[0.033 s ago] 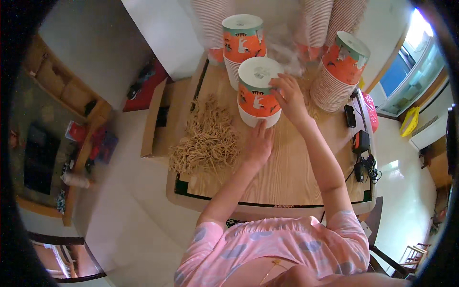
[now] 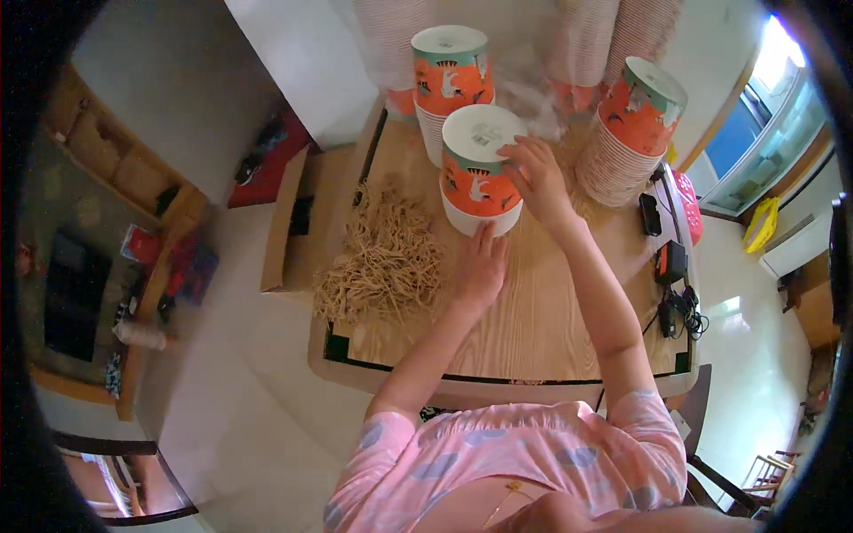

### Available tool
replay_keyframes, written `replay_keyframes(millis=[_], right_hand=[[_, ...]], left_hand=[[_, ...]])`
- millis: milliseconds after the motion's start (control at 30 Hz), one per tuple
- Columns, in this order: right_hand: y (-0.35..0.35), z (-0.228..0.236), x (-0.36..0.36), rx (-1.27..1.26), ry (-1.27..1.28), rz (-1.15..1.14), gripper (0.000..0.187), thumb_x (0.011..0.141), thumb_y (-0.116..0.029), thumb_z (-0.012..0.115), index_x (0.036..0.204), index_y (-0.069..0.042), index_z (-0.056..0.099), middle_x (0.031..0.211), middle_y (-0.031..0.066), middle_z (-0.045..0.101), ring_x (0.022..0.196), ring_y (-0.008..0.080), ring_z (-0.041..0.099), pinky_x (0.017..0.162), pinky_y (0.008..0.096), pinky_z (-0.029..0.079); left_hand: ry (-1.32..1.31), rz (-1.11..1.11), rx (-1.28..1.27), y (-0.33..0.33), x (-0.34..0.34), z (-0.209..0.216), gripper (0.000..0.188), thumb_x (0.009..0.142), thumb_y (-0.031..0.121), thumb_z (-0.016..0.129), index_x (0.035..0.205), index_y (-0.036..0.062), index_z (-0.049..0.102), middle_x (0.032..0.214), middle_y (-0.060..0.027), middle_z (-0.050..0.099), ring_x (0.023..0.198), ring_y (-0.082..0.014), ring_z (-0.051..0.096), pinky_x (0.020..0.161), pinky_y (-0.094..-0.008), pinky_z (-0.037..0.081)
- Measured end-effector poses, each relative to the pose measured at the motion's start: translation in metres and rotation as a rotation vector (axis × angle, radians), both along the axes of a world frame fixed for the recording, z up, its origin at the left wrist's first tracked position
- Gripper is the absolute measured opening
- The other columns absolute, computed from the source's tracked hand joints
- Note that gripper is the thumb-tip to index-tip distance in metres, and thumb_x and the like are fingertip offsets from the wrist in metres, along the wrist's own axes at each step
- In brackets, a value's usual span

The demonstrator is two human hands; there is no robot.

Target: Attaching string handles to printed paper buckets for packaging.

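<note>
An orange paper bucket (image 2: 478,185) with a green band stands upside down on the table in front of me, its white base facing up. White rims show beneath it. My left hand (image 2: 483,271) lies at its near lower edge, fingers stretched out and their tips touching the white rim. My right hand (image 2: 538,182) is at its right side, with spread, bent fingers against the upper edge; it does not wrap round the bucket. Close to my left hand lies a loose heap of tan twisted paper cords (image 2: 386,258).
Behind stands a stack of like buckets (image 2: 451,84), with another stack (image 2: 633,133) to the right. Tall plastic-wrapped stacks (image 2: 586,44) rise at the back. Along the right edge lie a black adapter (image 2: 672,263) and cables (image 2: 684,313). A cardboard box (image 2: 306,218) adjoins the table's left side.
</note>
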State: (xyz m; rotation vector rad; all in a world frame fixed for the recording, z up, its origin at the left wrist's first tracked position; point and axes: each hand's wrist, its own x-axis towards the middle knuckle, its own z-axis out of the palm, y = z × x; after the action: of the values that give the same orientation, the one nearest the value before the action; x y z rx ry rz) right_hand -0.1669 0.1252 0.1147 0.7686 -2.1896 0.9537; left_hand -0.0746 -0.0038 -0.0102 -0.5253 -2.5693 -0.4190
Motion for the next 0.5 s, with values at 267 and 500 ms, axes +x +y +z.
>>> replay_keyframes(millis=[267, 500], right_hand=[[0.002, 0.01, -0.005, 0.065, -0.02, 0.089, 0.012, 0.077, -0.006, 0.06, 0.089, -0.008, 0.06, 0.092, 0.0114, 0.057, 0.093, 0.033, 0.051, 0.079, 0.0415, 0.044], [0.002, 0.016, -0.007, 0.048, 0.048, 0.094, 0.012, 0.076, -0.004, 0.063, 0.087, -0.005, 0.061, 0.086, 0.01, 0.056, 0.088, 0.0301, 0.052, 0.076, 0.0378, 0.043]], left_hand=[[0.038, -0.002, -0.028, -0.001, -0.005, 0.002, 0.034, 0.08, 0.011, 0.053, 0.111, -0.0019, 0.056, 0.131, -0.0206, 0.041, 0.122, -0.0334, 0.039, 0.097, -0.05, 0.035], [-0.062, 0.021, -0.055, 0.003, -0.008, 0.015, 0.027, 0.08, 0.012, 0.053, 0.104, -0.0008, 0.058, 0.131, -0.0194, 0.042, 0.122, -0.0319, 0.039, 0.097, -0.0484, 0.033]])
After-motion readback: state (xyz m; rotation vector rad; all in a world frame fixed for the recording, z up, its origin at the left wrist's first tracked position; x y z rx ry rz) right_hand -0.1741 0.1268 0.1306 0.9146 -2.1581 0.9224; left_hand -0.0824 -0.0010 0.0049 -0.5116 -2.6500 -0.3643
